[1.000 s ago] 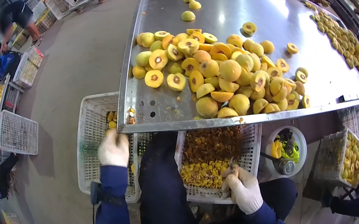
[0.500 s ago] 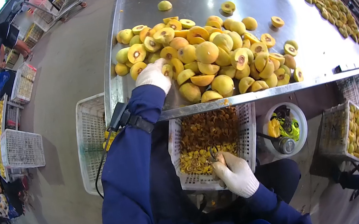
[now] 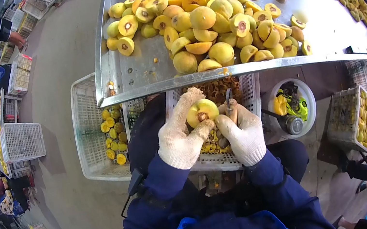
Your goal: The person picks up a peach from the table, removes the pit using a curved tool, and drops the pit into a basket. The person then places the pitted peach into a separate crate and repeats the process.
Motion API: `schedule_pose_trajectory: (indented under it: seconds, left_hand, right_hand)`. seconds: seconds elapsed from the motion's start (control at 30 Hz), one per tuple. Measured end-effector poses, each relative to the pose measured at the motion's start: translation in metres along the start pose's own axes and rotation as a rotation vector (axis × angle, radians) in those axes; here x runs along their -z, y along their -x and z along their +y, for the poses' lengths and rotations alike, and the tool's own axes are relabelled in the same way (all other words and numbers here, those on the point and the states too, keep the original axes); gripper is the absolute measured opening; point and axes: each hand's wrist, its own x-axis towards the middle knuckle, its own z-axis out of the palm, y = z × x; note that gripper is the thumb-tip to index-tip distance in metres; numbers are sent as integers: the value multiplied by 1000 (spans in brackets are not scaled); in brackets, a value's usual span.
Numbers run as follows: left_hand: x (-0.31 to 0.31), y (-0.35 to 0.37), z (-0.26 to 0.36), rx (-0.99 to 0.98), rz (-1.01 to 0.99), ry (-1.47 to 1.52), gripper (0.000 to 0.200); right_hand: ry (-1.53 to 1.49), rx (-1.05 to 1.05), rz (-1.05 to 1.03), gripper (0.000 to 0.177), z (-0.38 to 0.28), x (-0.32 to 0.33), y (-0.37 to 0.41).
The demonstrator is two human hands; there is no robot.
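Note:
My left hand (image 3: 179, 137), in a soiled white glove, is closed around a yellow peach half (image 3: 202, 111), its cut face with the brown pit turned up towards me. Close beside it, my right hand (image 3: 244, 131), also gloved, grips a small pitting tool (image 3: 231, 109) with a curved metal blade and what looks like a wooden handle. Both hands are over a white plastic crate (image 3: 253, 97) with brown pits and yellow scraps in it. Just beyond the hands, a pile of peach halves (image 3: 203, 18) lies on the metal table (image 3: 137, 76).
The table's raised front edge (image 3: 230, 72) runs just past my hands. On the left stands another crate (image 3: 83, 132) holding peach halves. A white bucket (image 3: 310, 104) with a bottle sits to the right, near a peach-filled crate (image 3: 342, 121). Other people work on both sides.
My left hand has come back from the pile on the table with a peach half. My right hand has risen with the tool to meet it. The view has tilted downward.

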Motion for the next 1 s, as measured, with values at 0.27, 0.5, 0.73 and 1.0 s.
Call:
schedule_pose_trajectory:
  seconds: [0.27,0.5,0.73,1.0]
  left_hand:
    - [4,0,3,-59,86,-237,47]
    - [4,-7,-22,-47,190,-194,36]
    - [9,-11,-50,-42,179,-94,24]
    - [3,-13,-47,-19,49,-120,18]
  right_hand:
    - [-125,-29,-4,27,9,0,6]
    - [110,174,63,45,23,-13,3]
    - [183,157,55,33,29,-14,0]
    - [274,146,120,24,41,-12,0]
